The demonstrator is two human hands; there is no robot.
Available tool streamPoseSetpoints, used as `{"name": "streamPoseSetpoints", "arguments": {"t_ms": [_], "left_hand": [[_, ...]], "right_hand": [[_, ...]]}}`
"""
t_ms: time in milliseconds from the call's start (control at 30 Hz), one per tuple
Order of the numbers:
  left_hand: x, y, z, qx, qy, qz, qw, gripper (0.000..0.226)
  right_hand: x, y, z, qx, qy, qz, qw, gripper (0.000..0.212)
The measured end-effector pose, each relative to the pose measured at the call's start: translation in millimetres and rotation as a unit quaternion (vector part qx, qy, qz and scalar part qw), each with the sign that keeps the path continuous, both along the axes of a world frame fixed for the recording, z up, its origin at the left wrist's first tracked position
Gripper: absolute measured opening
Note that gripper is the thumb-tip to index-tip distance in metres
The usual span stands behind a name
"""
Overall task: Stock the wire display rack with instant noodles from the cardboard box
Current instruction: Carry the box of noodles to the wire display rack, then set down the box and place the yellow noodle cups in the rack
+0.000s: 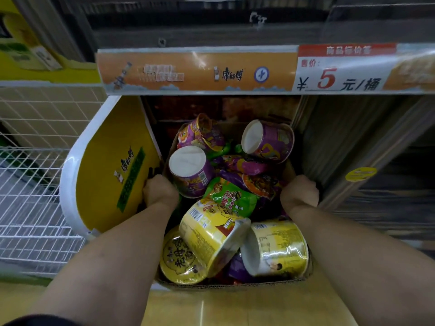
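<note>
**Head view.** Both hands are on the box [235, 285]. The left hand [160, 190] is curled over its left wall and the right hand [299, 191] over its right wall, each grasping cardboard; the fingertips are hidden. The box sits beneath the price strip [200, 71], with a yellow panel [110, 165] tight against its left side and the wire rack [30, 184] further left.

**Risks, as judged.**
- The load is loose and heaped, so any tilt or jerk of the box could roll the yellow tubs [207, 238] over its low front rim.
- The left hand lies between the box and the panel, where knuckles may scrape or jam.
- The thin walls could buckle under a side grip.

**Condition of stock.** It is mixed and unsorted.
- Two purple tubs [188, 170] lie on their sides toward the back of the box, white bases showing.
- The yellow tubs at the front are tipped, one of them lid-up.
- Green and purple packets [230, 198] are wedged between the tubs and creased.
- No tub looks crushed, though blur limits that finding.
</note>
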State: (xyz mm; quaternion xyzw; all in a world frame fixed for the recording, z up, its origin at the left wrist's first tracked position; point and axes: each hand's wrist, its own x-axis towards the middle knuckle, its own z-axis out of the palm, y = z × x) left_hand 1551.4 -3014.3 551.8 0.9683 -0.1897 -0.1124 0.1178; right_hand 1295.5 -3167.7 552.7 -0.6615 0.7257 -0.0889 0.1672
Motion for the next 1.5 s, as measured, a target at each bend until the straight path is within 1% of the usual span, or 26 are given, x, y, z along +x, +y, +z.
{"name": "streamPoseSetpoints", "arguments": {"t_ms": [67, 133, 233, 367, 467, 533, 667, 767, 800, 867, 967, 1067, 1133, 1233, 1300, 1367, 1400, 1500], "left_hand": [[-2.6, 1.5, 0.7, 0.010, 0.013, -0.021, 1.000, 0.015], [-6.6, 6.1, 4.7, -0.002, 0.040, -0.018, 0.999, 0.019], [-16.9, 16.0, 18.4, -0.041, 0.071, -0.001, 0.997, 0.035], [-41.5, 30.9, 43.2, -0.073, 0.072, -0.015, 0.995, 0.053], [-62.1, 45.4, 67.2, -0.137, 0.065, -0.085, 0.985, 0.056], [-74.4, 53.6, 81.9, -0.166, 0.068, -0.138, 0.974, 0.058], [-99.3, 69.8, 94.5, -0.155, 0.077, -0.217, 0.961, 0.072], [-114.2, 80.5, 93.1, -0.130, 0.114, -0.231, 0.957, 0.092], [-117.0, 83.1, 90.9, -0.124, 0.121, -0.226, 0.958, 0.095], [-120.1, 88.6, 86.9, -0.118, 0.129, -0.217, 0.960, 0.093], [-122.0, 96.2, 82.3, -0.119, 0.148, -0.200, 0.961, 0.082], [-120.8, 98.4, 79.4, -0.158, 0.192, -0.185, 0.951, 0.073], [-122.0, 98.1, 78.3, -0.181, 0.206, -0.179, 0.945, 0.065], [-122.8, 97.6, 79.2, -0.201, 0.190, -0.162, 0.947, 0.060], [-123.9, 99.2, 82.5, -0.214, 0.187, -0.146, 0.948, 0.060], [-123.9, 103.7, 87.7, -0.223, 0.185, -0.132, 0.948, 0.061], [-122.8, 106.0, 90.8, -0.224, 0.182, -0.127, 0.949, 0.061], [-118.0, 112.5, 107.1, -0.256, 0.185, -0.107, 0.943, 0.057]], "right_hand": [[-1.1, 3.1, 2.0, 0.013, 0.000, 0.003, 1.000, 0.025], [-2.2, 8.9, 6.7, 0.027, -0.011, 0.007, 1.000, 0.028], [0.3, 23.5, 22.4, 0.021, -0.025, 0.005, 0.999, 0.039], [3.9, 48.8, 49.4, 0.002, -0.023, 0.032, 0.999, 0.050], [0.0, 81.2, 70.5, -0.045, -0.056, 0.078, 0.994, 0.051], [-2.9, 105.3, 83.1, -0.070, -0.081, 0.085, 0.991, 0.054], [-3.3, 159.0, 93.5, -0.073, -0.111, 0.102, 0.986, 0.060], [-2.9, 195.8, 89.6, -0.061, -0.139, 0.105, 0.983, 0.060], [-3.2, 206.1, 88.0, -0.055, -0.153, 0.103, 0.981, 0.059], [-3.6, 223.4, 85.0, -0.040, -0.193, 0.087, 0.976, 0.053], [-0.2, 239.2, 78.9, -0.005, -0.232, 0.065, 0.971, 0.045], [4.7, 243.6, 73.9, 0.026, -0.256, 0.067, 0.964, 0.039], [7.3, 245.0, 73.6, 0.042, -0.265, 0.064, 0.961, 0.038], [13.5, 244.5, 70.8, 0.066, -0.256, 0.074, 0.962, 0.031], [17.6, 245.1, 70.9, 0.071, -0.250, 0.076, 0.963, 0.036], [19.2, 248.3, 74.7, 0.066, -0.235, 0.079, 0.967, 0.050], [19.8, 250.1, 77.0, 0.062, -0.238, 0.082, 0.966, 0.054], [22.4, 254.5, 91.9, 0.036, -0.284, 0.085, 0.954, 0.034]]}}
